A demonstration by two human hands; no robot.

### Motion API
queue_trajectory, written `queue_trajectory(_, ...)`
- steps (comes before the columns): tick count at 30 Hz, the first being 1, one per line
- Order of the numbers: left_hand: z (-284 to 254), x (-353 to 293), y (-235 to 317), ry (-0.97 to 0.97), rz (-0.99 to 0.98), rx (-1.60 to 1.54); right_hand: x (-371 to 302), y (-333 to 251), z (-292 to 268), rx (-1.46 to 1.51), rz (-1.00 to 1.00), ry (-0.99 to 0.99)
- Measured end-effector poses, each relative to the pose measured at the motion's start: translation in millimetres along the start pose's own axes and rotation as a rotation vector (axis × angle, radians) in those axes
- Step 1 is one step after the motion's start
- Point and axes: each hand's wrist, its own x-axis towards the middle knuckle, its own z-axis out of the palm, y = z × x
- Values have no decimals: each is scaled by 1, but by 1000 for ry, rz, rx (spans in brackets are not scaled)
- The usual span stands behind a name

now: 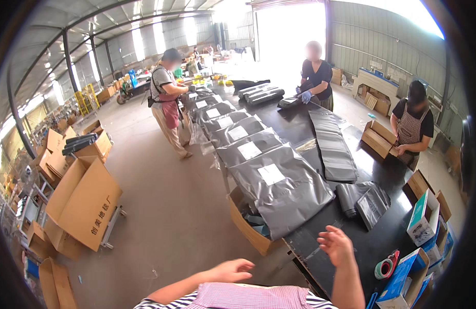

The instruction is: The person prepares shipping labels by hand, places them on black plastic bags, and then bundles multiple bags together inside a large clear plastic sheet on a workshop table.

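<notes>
My left hand (230, 270) is held out in front of my body, fingers loosely stretched and nothing in them. Over the near end of the dark table, my right hand (337, 244) is raised with its fingers partly curled and apart, also bare. The closest thing beyond both hands is a large grey plastic bag (287, 198) with a white label (270, 174). More labelled grey bags (248, 139) overlap in a row behind it along the table's left side. A rolled grey plastic bundle (362, 200) lies ahead of my right hand.
An open carton (258, 234) stands beneath the nearest bag's edge. Tape rolls (386, 268) and blue-white boxes (406, 280) sit at the table's near right. A long stack of grey bags (333, 147) lies mid-table. Three people work around it. Large cartons (83, 201) stand at left.
</notes>
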Motion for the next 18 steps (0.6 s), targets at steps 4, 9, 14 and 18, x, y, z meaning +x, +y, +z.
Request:
queue_trajectory(4, -89, -64, -43, 188, -247, -22, 101, 99, 0, -126, 37, 448)
queue_trajectory(9, -164, -104, -40, 388, -303, -189, 172, 97, 54, -250, -46, 631)
queue_trajectory(14, -225, -84, -71, 347, -355, -127, 245, 77, 43, -711, -380, 938)
queue_trajectory(18, -299, -61, -115, 274, -419, -26, 307, 38, 131, -1056, -725, 720)
